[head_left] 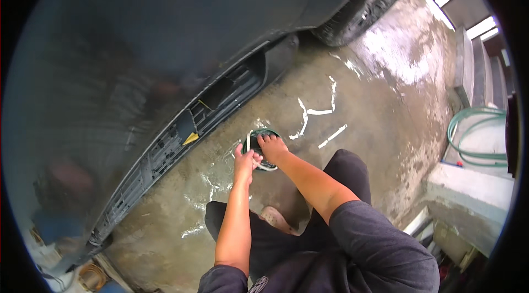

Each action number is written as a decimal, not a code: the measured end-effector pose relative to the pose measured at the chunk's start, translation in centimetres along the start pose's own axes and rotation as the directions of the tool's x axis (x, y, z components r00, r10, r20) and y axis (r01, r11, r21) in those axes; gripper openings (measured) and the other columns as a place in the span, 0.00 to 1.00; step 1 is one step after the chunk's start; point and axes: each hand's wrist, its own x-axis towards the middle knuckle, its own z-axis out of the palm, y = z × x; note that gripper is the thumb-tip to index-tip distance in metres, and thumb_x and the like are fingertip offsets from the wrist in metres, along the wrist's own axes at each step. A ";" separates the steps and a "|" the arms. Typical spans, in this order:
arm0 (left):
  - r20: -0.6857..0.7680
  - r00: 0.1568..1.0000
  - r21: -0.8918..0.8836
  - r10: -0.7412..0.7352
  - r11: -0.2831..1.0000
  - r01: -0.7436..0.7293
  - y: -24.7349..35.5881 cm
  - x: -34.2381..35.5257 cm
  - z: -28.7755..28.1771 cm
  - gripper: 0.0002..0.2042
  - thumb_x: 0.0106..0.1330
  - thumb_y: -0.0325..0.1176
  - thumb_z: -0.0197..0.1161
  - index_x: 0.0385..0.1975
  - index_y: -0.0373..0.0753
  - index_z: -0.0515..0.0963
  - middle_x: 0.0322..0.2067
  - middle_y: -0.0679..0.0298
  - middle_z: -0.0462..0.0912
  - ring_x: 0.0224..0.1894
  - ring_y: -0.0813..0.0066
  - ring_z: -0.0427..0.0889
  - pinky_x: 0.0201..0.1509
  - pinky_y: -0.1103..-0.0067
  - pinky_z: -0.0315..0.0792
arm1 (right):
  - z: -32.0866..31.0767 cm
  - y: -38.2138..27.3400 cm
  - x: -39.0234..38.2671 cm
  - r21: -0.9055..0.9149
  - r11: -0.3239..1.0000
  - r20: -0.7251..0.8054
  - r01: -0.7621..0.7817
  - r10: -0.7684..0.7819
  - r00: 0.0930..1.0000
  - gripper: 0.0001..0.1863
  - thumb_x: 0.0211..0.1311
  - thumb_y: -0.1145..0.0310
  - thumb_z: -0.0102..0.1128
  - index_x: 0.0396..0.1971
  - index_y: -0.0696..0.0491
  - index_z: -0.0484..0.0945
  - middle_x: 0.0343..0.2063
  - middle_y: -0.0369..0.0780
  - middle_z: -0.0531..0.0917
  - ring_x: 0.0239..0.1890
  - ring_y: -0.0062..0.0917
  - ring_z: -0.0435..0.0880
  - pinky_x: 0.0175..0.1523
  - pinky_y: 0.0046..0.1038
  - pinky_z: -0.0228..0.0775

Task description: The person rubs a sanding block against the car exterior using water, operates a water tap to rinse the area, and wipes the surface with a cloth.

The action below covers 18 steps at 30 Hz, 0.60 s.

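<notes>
Head view. Nearest the camera: the person's dark sleeves and dark trousers (352, 177), with both bare forearms running from the lower edge toward the middle of the picture. A light shoe (275, 218) shows between the knees.

Left hand (244, 162): fingers curled together at the near left rim of a small green bucket (262, 148), gripping what looks like a white strip or handle; the exact hold is too small to confirm. Right hand (272, 147): laid over the top of the bucket, fingers bent down into or onto its contents; whether it clamps anything inside cannot be told.

The bucket stands on the wet concrete floor (363, 128), just right of the dark car (138, 45) and near its sill (182, 139). A yellow tag (191, 139) sits on the sill. White marks (317, 112) lie on the floor beyond the bucket.

Far right: a tyre (369, 6). Right: a coiled green hose (476, 133) on a step (468, 194).

Step in hand, as judged: one hand steadies the bucket while the other works in it. The next move would call for a firm hold on the rim and a straight lift of the right hand, since the floor is wet and the bucket is light
</notes>
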 end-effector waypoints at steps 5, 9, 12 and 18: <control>-0.225 0.938 0.343 0.263 0.923 -0.177 -3.4 1.6 -6.7 0.26 0.68 0.22 0.57 0.68 0.34 0.66 0.42 0.54 0.83 0.45 0.59 0.86 0.50 0.66 0.78 | -2.4 -4.4 3.1 -0.134 0.991 0.444 0.027 0.036 0.896 0.26 0.64 0.64 0.63 0.62 0.51 0.77 0.60 0.42 0.83 0.59 0.37 0.85 0.59 0.36 0.79; 0.099 0.726 0.759 0.680 0.420 -0.497 -4.4 1.1 -4.6 0.20 0.64 0.21 0.57 0.57 0.31 0.78 0.52 0.43 0.80 0.56 0.43 0.77 0.62 0.57 0.71 | -11.0 -4.0 3.4 -0.282 0.958 0.540 0.042 0.123 0.833 0.17 0.62 0.65 0.62 0.49 0.49 0.89 0.53 0.41 0.88 0.57 0.33 0.87 0.56 0.36 0.80; 0.403 0.811 0.769 0.424 0.324 -0.551 -4.7 3.8 -0.6 0.19 0.68 0.27 0.57 0.58 0.31 0.77 0.61 0.41 0.75 0.64 0.43 0.73 0.69 0.60 0.68 | -14.2 -3.0 3.5 -0.295 0.956 0.459 -0.006 0.147 0.876 0.18 0.60 0.64 0.63 0.50 0.49 0.88 0.52 0.42 0.88 0.55 0.35 0.88 0.55 0.37 0.81; 0.379 0.890 0.854 0.254 0.275 -0.443 -8.9 17.1 -0.2 0.38 0.72 0.56 0.56 0.78 0.43 0.57 0.76 0.50 0.60 0.77 0.51 0.60 0.80 0.64 0.55 | -15.4 -5.6 3.8 -0.051 0.998 0.287 -0.038 0.051 0.957 0.20 0.56 0.65 0.64 0.50 0.53 0.86 0.47 0.45 0.90 0.51 0.38 0.90 0.50 0.41 0.84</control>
